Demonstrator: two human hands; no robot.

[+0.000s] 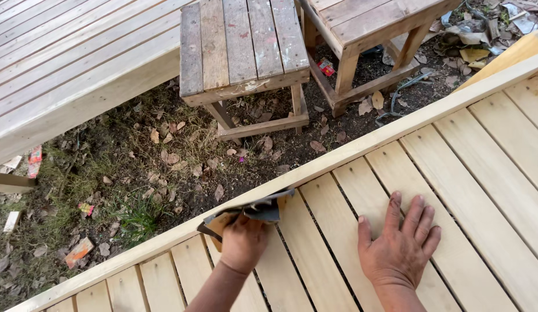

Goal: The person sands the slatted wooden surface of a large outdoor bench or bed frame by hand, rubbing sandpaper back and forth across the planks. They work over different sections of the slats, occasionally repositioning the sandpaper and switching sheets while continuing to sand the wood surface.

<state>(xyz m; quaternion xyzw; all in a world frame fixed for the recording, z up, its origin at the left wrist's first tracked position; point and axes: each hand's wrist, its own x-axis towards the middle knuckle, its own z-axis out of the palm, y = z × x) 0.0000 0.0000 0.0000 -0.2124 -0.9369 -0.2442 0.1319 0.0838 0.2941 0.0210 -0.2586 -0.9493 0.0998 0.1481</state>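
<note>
The left hand [243, 240] grips a folded sheet of sandpaper [251, 212] against the slatted panel's edge rail [361, 147] (pale, unpainted wood), while the right hand [399, 245] lies open and flat on the slats [483, 173].

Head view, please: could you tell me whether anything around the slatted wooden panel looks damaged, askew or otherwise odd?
The panel itself looks sound. The sandpaper sheet under the left hand is crumpled and curling at the frame edge. The right hand lies flat on the slats. Litter and dry leaves are scattered on the ground beside the paint-stained stool.
</note>
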